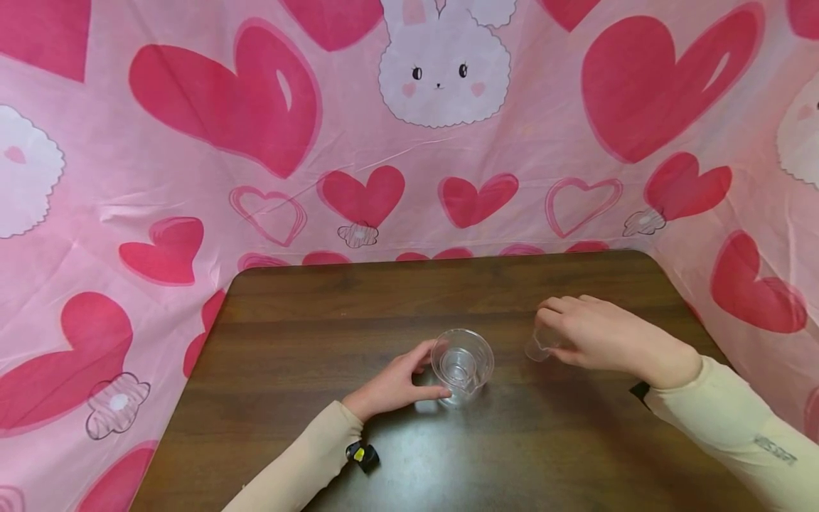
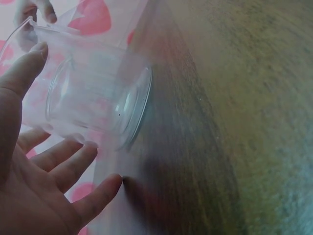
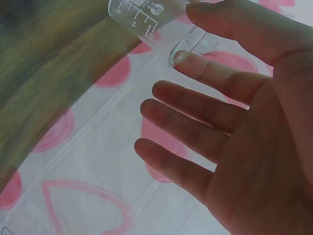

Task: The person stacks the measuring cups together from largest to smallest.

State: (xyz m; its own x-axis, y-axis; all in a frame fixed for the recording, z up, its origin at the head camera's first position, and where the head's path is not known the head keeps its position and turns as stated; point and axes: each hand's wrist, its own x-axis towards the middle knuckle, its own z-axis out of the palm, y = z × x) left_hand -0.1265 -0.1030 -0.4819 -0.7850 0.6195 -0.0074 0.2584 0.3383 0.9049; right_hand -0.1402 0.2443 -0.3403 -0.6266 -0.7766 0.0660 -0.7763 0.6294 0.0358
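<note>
A clear glass beaker [image 1: 483, 355] stands upright on the table, and a smaller clear round form, perhaps a nested beaker, shows inside it. My left hand [image 1: 399, 384] holds it from the left, thumb on the near side and fingers on the far side. In the left wrist view the thumb lies by the rim of the beaker [image 2: 98, 63] and the fingertips by its wall. To the right, my right hand [image 1: 591, 331] pinches a small glass beaker [image 1: 537, 348] at its rim between thumb and forefinger. White scale marks show on this small beaker [image 3: 139, 19]; its other three fingers extend free.
The dark wooden table [image 1: 358, 306] has rounded far corners. A pink cloth [image 1: 377, 149] with hearts and rabbit faces hangs behind it and at both sides. Dark wrist straps show at the sleeves [image 1: 301, 455].
</note>
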